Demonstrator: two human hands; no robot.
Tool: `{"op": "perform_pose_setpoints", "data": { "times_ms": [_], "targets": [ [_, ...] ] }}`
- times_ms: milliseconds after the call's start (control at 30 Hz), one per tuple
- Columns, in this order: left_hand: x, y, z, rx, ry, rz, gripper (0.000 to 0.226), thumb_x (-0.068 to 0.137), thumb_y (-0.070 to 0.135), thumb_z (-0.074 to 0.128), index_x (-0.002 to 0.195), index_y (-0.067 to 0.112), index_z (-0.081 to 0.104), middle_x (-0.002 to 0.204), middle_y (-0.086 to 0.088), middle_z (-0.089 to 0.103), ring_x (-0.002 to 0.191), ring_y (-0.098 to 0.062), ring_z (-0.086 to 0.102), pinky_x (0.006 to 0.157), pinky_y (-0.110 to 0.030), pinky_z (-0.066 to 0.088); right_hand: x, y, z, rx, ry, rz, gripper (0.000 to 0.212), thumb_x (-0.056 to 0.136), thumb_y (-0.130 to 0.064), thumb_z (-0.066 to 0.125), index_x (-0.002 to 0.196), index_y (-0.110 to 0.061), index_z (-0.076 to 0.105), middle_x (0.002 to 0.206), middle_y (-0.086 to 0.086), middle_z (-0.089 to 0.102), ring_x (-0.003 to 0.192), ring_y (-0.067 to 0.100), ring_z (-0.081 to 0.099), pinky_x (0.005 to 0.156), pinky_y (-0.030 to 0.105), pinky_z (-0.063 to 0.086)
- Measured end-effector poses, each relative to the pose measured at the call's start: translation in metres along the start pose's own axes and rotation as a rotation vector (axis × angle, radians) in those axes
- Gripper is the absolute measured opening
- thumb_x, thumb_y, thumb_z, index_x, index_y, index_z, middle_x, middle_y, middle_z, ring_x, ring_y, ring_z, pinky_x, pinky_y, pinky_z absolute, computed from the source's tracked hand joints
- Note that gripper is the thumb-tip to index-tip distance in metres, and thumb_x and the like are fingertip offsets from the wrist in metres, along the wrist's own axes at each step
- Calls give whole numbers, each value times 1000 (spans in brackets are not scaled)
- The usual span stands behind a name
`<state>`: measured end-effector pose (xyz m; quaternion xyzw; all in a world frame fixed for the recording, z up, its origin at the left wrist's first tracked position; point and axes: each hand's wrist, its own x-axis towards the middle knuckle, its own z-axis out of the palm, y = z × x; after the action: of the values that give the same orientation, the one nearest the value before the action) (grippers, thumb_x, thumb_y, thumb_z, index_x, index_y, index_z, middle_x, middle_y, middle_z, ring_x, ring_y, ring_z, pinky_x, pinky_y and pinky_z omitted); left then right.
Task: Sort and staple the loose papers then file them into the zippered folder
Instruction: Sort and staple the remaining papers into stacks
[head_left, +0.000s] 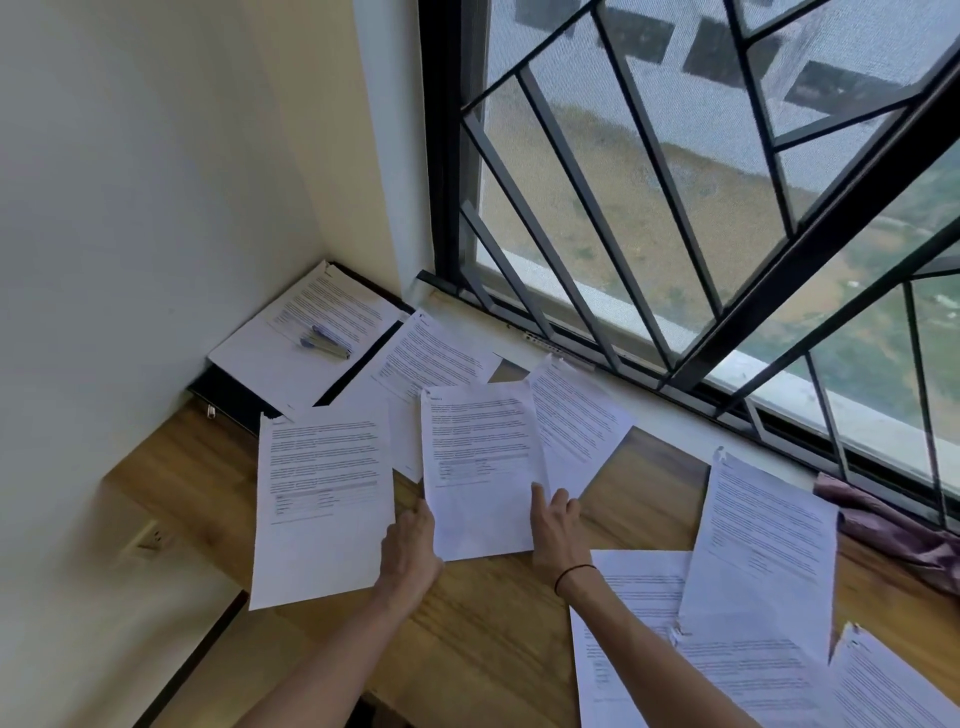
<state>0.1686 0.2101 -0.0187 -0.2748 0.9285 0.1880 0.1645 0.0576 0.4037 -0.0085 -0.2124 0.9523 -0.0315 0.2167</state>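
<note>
Matt white papers (480, 467) (printed); smooth wood-grain desk (493, 623).

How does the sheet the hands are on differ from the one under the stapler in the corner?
The sheet between the hands lies on the wooden desk, touched by the left hand and right hand; the corner sheet rests on the dark zippered folder, weighted by the stapler, untouched. Both are white printed pages.
</note>
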Motion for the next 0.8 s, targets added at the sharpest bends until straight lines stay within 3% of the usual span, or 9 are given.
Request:
{"op": "perform_pose_setpoints", "data": {
  "times_ms": [400,567,667,733,800],
  "targets": [
    [3,-5,5,-62,34,27,67,82,25,83,138,20,46,119,-4,61,103,-23,63,83,-30,56,7,5,8,32,14,33,81,84,-10,71,150,-15,24,129,17,41,113,32,46,92,40,55],
    [11,-21,17,-148,14,89,50,80,51,78,115,34,47,96,10,59,83,-12,64,69,-32,61,11,7,11,51,8,36,83,84,-14,74,150,-17,23,130,16,41,116,33,45,93,42,54],
    [10,-23,12,-234,15,139,58,71,69,78,112,38,51,93,15,61,79,-7,64,64,-23,57,12,7,13,51,5,39,86,84,-16,75,150,-18,20,132,17,40,117,33,44,94,42,55],
    [10,-25,13,-250,16,157,58,70,71,78,111,38,54,93,16,62,78,-6,64,64,-22,58,11,8,12,60,7,31,86,83,-13,75,150,-17,21,131,17,40,117,34,44,93,43,55],
    [11,-26,15,-213,19,158,47,74,60,80,106,35,56,92,14,64,76,-6,64,64,-25,60,11,9,12,67,13,22,86,82,-12,75,149,-17,21,129,16,41,115,34,44,92,43,55]
  ]
}}
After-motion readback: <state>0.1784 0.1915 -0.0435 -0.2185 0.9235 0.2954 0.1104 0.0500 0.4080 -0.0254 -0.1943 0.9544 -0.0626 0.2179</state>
